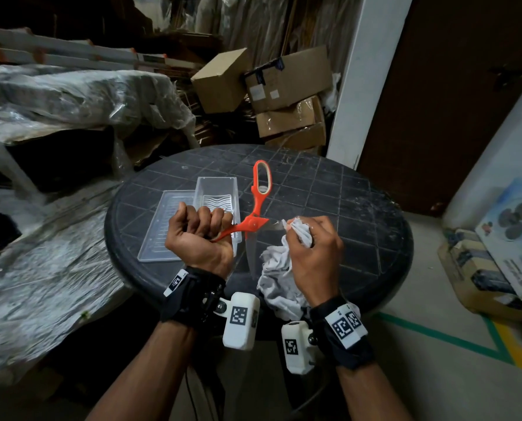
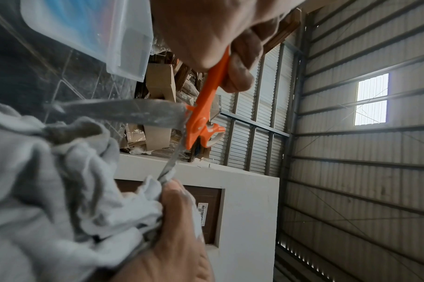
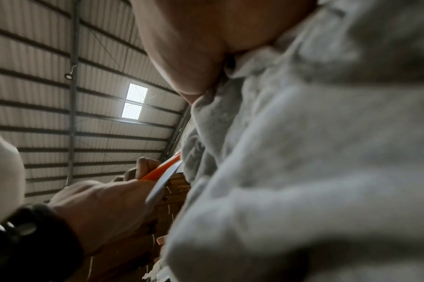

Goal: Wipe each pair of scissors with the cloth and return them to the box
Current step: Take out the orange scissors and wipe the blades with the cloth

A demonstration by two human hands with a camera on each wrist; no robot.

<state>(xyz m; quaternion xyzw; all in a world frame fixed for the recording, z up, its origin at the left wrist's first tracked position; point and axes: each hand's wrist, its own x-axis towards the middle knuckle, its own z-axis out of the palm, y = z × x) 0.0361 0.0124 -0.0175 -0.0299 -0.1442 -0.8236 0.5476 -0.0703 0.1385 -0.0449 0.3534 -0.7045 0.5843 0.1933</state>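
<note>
From your head camera, the clear box (image 1: 216, 189) sits left of centre on the round dark desk (image 1: 344, 208), open, with only its ribbed floor showing inside. Its lid (image 1: 159, 229) lies flat against the box's left side. Your left hand (image 1: 197, 235) is fisted round one orange handle of the scissors (image 1: 255, 221), held above the desk in front of the box with the blades spread wide. The free handle loop points toward the far edge. Your right hand (image 1: 311, 253) pinches the grey cloth (image 1: 279, 284) round the tip of one blade; the rest of the cloth hangs toward the near edge.

From your left wrist, the fingers (image 2: 240, 76) curl round the orange handle of the scissors (image 2: 199, 122), and both dull, smeared blades run out from the pivot. One ends in the cloth (image 2: 61, 190), pinched there by your right hand (image 2: 179, 219). The box (image 2: 124, 38) is blurred at top left. A door sign reads "RESTRICTED", partly hidden.

From your right wrist, the cloth (image 3: 314, 171) fills most of the picture, bunched under the right hand (image 3: 194, 47). Beyond it your left hand (image 3: 104, 209) grips the scissors (image 3: 161, 179).
</note>
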